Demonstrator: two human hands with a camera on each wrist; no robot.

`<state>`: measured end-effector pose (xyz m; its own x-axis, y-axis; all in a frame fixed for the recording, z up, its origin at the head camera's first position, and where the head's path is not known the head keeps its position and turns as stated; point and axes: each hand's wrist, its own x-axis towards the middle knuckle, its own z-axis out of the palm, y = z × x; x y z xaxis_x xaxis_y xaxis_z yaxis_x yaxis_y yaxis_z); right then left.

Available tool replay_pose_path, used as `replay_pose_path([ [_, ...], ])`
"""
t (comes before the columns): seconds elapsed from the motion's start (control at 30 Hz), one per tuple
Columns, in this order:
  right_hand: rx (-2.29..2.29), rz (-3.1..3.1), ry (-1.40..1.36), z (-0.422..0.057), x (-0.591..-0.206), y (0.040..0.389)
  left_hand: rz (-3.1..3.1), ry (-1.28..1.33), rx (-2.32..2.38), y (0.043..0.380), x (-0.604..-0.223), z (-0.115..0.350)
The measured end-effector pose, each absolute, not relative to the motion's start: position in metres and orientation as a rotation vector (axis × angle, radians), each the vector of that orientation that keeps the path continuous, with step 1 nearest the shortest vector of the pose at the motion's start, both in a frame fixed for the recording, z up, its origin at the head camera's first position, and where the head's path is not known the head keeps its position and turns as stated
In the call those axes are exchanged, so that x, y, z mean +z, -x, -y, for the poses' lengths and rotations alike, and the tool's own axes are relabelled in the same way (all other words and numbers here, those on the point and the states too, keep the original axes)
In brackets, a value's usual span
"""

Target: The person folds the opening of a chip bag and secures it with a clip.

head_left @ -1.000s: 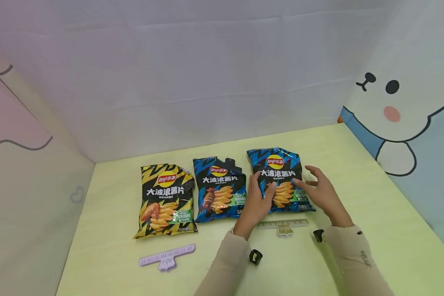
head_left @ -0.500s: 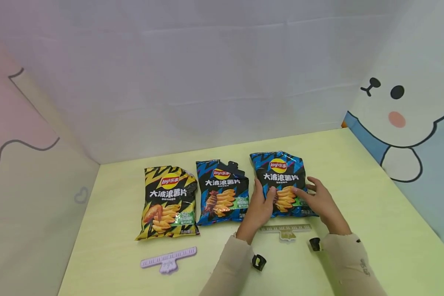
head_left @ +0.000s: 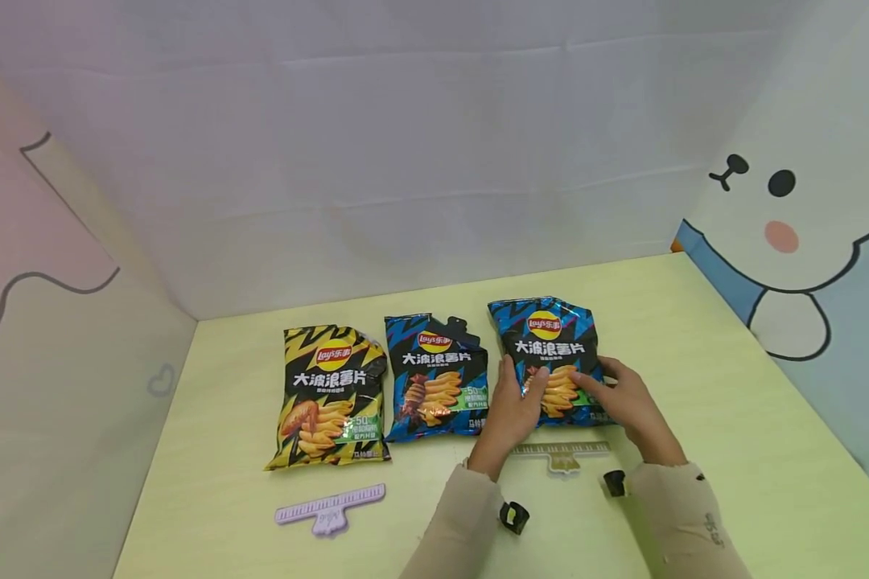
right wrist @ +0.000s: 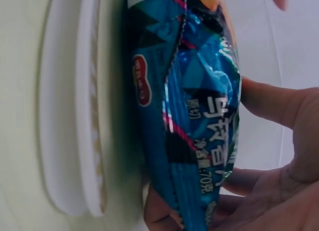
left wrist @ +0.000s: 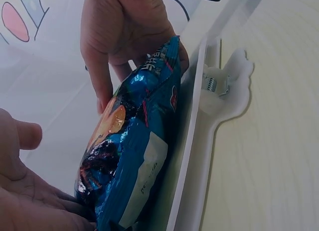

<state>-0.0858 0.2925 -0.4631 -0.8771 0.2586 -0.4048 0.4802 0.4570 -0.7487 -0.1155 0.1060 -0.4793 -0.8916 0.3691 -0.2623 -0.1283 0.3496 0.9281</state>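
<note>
Blue chip bag (head_left: 546, 342), approx 4 o'clock of centre in head view, lies face-up on pale yellow bench (head_left: 224, 418), betw. both hands. R hand (head_left: 633, 402) at bag's 4 o'clock edge: grip clamped on it, thumb on front, other fingers round the edge & partly behind, per wrist views. L hand (head_left: 510, 406) at its 8 o'clock side: grip apart, fingers against bag's edge, thumb raised clear of the front in L wrist view. Can't tell if bag's underside touches bench all over.

From that bag, at 9 o'clock: 2nd blue bag (head_left: 434, 386), same brand, w/ black clip (head_left: 458, 331) at its 1 o'clock corner. Further out, also 9 o'clock: yellow/black bag (head_left: 326, 402), just beside 2nd blue one.

At 6 o'clock, near bag's bottom edge: long clip (head_left: 563, 452) w/ gold-ish print; its metal spring shows in L wrist view. At 8 o'clock, well apart, below yellow/black bag: lilac clip (head_left: 329, 511), similar shape, ruler-like bar.

Beige sleeves (head_left: 684, 515) on both arms; blk fitting (head_left: 514, 517) by L cuff, another by R. Bear print (head_left: 782, 217) on side wall, 2 o'clock from bag.
</note>
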Motion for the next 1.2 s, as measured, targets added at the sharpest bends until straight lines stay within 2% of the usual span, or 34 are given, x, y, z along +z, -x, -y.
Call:
replay_pose_path([
  [0.87, -1.497, -2.483, -0.631, -0.289, -0.46, 0.08, -2.153, -0.317, 1.638, 0.112, -0.471, -0.105],
  [1.2, -1.485, -2.507, -0.65, -0.289, -0.456, 0.076, -2.144, -0.285, 1.663, 0.109, -0.466, -0.106],
])
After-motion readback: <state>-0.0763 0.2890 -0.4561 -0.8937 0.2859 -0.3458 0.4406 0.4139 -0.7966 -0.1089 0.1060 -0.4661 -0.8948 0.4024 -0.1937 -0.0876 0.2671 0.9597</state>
